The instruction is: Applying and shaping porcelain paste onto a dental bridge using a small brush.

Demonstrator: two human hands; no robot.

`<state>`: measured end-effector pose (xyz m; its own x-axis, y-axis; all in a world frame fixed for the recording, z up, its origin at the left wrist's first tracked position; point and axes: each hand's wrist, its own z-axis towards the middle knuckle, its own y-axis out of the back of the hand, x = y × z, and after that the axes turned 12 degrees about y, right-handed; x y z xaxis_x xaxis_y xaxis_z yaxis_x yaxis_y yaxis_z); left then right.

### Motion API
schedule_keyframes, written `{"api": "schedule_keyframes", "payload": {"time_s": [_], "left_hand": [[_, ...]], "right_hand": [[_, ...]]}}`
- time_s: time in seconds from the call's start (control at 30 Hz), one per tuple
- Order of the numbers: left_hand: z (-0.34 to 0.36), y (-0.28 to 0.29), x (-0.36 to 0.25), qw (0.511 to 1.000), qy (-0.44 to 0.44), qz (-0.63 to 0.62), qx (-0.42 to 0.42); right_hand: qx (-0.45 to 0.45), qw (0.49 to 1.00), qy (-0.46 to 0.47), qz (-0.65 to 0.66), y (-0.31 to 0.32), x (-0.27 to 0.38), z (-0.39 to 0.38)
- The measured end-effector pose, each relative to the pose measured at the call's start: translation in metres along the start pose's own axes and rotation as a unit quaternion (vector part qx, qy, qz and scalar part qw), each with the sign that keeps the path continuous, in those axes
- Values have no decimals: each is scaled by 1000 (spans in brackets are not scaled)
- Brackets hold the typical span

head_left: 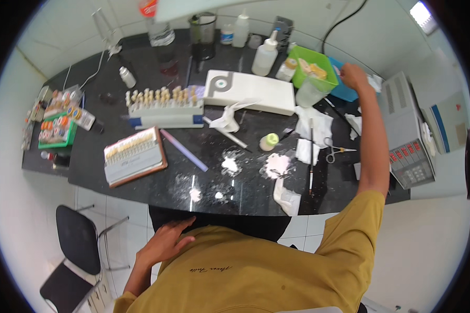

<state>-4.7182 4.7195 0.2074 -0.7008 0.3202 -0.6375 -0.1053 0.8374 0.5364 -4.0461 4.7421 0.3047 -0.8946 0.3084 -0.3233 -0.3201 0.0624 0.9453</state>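
Observation:
My right arm is stretched to the far right of the dark worktop. My right hand, fingers curled, is at a blue tray beside a green basket; whatever it grips is hidden. Low at the front edge, my left hand lies over my lap with fingers extended, holding nothing. Between my arms are heaps of pale powder, a small jar with a yellow-green lid and crumpled tissue. A thin brush lies across white tissue, next to scissor-handled forceps.
A tooth shade guide and a rack of tooth-coloured tabs stand left, near a long white box. Squeeze bottles line the back. A grey machine borders the right side; a black chair stands lower left.

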Motion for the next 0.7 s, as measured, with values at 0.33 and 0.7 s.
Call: {"api": "schedule_keyframes", "payload": {"time_s": [0.33,0.7], "left_hand": [[-4,4,-5,1000,11,5,19],[-2,0,2,1000,-28,7,13]], "right_hand": [[-40,998,4,-44,-13,-10,9],[-46,998,1,-38,-16,-15,8]]}}
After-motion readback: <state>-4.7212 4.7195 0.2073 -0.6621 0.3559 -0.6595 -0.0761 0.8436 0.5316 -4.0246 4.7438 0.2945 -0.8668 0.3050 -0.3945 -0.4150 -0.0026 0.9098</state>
